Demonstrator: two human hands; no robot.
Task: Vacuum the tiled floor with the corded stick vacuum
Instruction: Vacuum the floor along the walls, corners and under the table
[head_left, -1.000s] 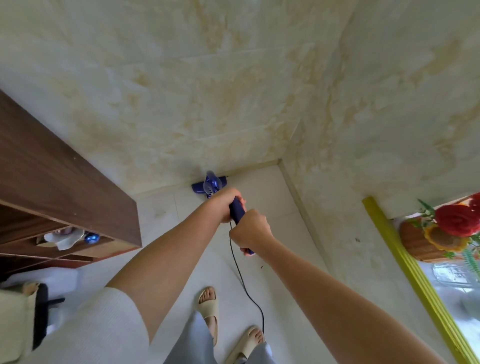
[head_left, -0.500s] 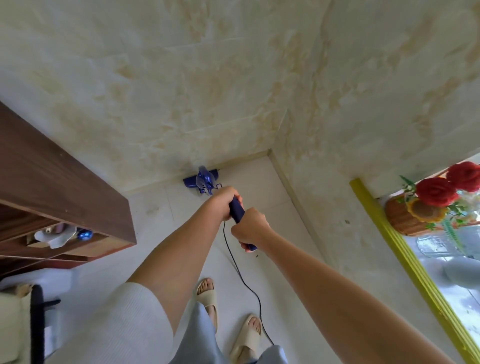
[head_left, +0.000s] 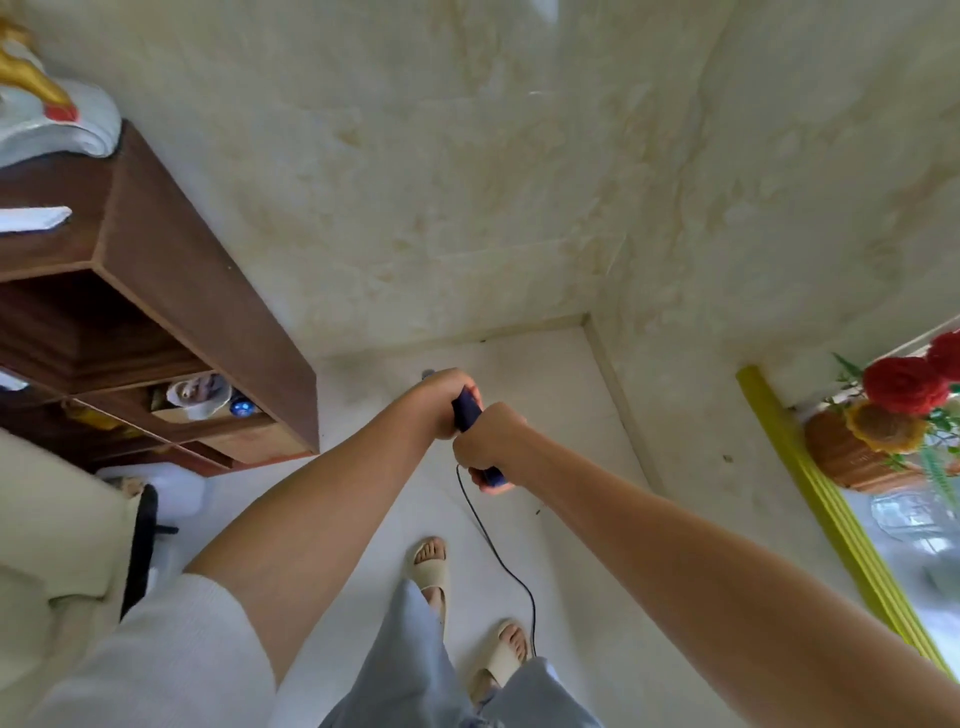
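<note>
Now | hands: 2, left hand (head_left: 441, 402) and right hand (head_left: 488, 441) grasping vacuum handle (head_left: 466, 410) | cord (head_left: 498, 556): 1

Both arms outstretched; left hand (head_left: 441, 402), right hand (head_left: 491, 441) fists clenched

- The stick vacuum (head_left: 467, 410) shows only its dark blue handle, slanting away toward the corner of the room; its head is almost wholly hidden behind the hands.
- Its thin black cord (head_left: 498, 551) leaves the near end of the handle and curves down over the floor to the feet.
- The tiled floor (head_left: 545, 374) is pale, off-white, meeting marbled walls at the corner.
</note>
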